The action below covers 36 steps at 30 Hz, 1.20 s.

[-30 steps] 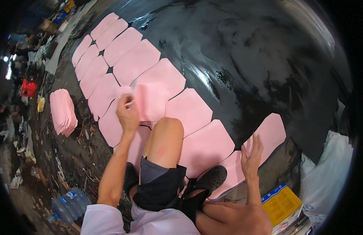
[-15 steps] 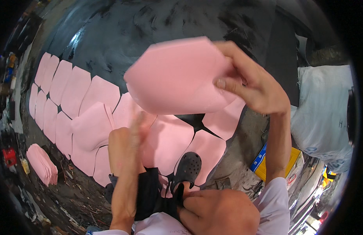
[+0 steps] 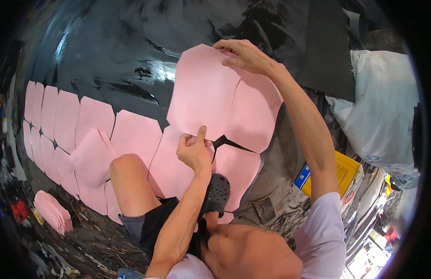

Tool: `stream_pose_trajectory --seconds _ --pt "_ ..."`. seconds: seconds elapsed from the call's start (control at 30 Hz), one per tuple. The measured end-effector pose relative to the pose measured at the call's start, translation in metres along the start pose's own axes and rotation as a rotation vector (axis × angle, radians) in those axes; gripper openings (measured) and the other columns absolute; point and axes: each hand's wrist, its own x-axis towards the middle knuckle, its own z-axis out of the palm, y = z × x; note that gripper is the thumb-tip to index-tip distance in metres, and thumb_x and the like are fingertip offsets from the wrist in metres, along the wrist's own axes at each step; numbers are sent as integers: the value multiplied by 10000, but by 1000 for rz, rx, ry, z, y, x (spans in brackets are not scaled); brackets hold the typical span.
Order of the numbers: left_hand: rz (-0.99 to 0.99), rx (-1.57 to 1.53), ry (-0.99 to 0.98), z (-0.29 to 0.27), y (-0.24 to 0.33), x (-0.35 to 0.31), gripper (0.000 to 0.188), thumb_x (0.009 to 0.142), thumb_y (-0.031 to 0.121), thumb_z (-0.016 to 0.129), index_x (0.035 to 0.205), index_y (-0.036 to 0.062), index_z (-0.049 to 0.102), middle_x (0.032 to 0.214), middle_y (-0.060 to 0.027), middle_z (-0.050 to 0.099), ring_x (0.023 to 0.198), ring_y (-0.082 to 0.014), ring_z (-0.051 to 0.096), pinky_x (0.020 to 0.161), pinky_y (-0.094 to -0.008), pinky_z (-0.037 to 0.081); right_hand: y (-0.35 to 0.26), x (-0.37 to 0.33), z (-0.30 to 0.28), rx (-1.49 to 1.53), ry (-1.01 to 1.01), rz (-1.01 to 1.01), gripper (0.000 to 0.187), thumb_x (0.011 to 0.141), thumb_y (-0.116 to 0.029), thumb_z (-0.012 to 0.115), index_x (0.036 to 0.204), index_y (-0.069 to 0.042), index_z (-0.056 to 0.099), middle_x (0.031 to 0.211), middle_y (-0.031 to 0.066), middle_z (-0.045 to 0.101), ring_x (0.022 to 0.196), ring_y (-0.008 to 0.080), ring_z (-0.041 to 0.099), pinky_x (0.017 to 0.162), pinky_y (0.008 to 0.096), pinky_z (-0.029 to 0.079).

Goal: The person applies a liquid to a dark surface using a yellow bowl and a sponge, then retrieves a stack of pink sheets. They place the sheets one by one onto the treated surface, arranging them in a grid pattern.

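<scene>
A pink cut sheet (image 3: 203,93) with clipped corners hangs between my two hands over the black sheet (image 3: 131,42). My left hand (image 3: 195,151) pinches its near edge, the thumb on top. At its far right corner, my right hand (image 3: 248,56) grips the edge between thumb and fingers. The held sheet's right edge lies along another pink piece (image 3: 257,104) laid at the right border. Rows of similar pink pieces (image 3: 136,132) cover the near part of the black sheet. A folded or stacked pink piece (image 3: 92,153) rests on them beside my left knee.
My foot in a dark clog (image 3: 217,193) stands on the pink pieces. On the ground at left sits a stack of pink pieces (image 3: 53,211). A yellow and blue box (image 3: 334,174) and a large white sack (image 3: 382,107) stand at right. Debris litters the ground.
The pink sheet has come down from a raised, blurred position and turned. My left hand has moved right and taken hold of its near edge; my right hand has shifted up and left.
</scene>
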Motion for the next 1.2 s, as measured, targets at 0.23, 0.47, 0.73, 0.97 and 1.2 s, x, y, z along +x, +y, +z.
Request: stream_pose_trajectory --seconds 0.23,0.47,0.73,0.97,1.2 --pt "89 -3 -29 -3 -11 17 357 890 70 938 949 -43 604 699 -96 696 546 -135 658 474 -275 546 22 0 13 10 -12 78 510 914 -126 804 1403 -88 666 1033 137 763 947 291 706 890 440 565" --pt "82 119 -26 0 -4 21 376 889 84 945 945 -23 590 662 -72 674 537 -134 659 469 -259 536 32 5 19 -83 9 66 507 903 -141 822 1387 -106 677 1002 123 754 913 288 693 865 434 567" --pt "361 611 -5 -10 1 21 495 858 288 979 1080 19 628 1026 -155 750 862 -216 713 745 -398 555 32 1 23 -373 223 60 508 903 -149 832 1389 -136 683 1145 123 712 1038 314 691 942 471 574" --pt "1020 1328 -218 -45 -12 50 858 1017 423 737 1695 20 400 1750 -259 355 1585 -515 315 1257 -744 181 -31 -20 108 -346 410 -178 628 1028 -414 713 1595 -176 585 1734 122 452 1604 356 408 1271 644 321" --pt "834 1024 -530 -89 79 49 514 1012 252 746 1451 -2 659 1551 -268 596 1457 -461 556 1288 -571 328 -5 17 114 -596 384 236 658 1131 -460 527 1719 -185 415 1809 95 346 1685 295 276 1372 593 127"
